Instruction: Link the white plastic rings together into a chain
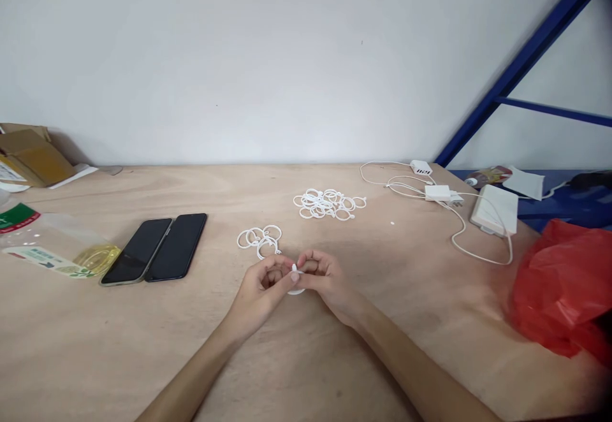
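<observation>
Between the fingertips of both hands is a white plastic ring (296, 292), mostly covered by fingers, with a small white tip poking up above the thumbs. My left hand (265, 282) pinches it from the left, and my right hand (325, 278) pinches it from the right; the thumbs nearly meet. Just beyond my left hand lies a small group of white rings (258, 237), several overlapping, each with a small clasp-like piece. Farther back, a larger heap of similar white rings (325, 204) rests on the wooden table (306, 358).
Left are two dark phones (157, 248) side by side, a clear plastic bottle (52, 243) on its side and a cardboard box (36, 154). White chargers and cables (437, 192), a white box (495, 210) and a red plastic bag (564, 288) occupy the right. A wall stands behind.
</observation>
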Available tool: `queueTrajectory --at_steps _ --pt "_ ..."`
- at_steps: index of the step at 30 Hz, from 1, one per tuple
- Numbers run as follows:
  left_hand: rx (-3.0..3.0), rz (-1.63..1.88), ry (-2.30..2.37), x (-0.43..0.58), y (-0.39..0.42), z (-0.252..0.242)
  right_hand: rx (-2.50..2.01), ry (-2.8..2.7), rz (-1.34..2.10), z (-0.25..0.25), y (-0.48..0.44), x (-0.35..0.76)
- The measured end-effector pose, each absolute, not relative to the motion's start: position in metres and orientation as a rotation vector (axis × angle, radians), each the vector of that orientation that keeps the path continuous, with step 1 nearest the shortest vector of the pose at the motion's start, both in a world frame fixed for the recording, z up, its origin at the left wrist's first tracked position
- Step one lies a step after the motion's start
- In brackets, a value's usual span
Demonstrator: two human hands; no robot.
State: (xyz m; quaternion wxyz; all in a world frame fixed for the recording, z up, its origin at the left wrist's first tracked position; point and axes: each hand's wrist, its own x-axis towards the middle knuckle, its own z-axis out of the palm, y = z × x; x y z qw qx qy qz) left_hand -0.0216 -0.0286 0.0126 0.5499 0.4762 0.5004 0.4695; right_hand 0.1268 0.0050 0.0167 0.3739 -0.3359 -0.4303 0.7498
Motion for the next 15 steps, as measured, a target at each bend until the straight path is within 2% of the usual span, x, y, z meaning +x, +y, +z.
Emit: queueTrajectory --at_steps 6,9,15 --pt "1.137 0.946 1.15 -0.028 -0.025 0.017 -0.968 -1.192 1.941 0.019 0.013 0.138" --pt "1.073 0.923 1.093 -0.029 -0.027 0.02 -0.872 -1.105 2.061 0.02 0.015 0.142" --pt "0.587 0.953 0.715 -0.028 -0.029 0.029 -0.604 -0.827 2.333 0.022 0.009 0.139"
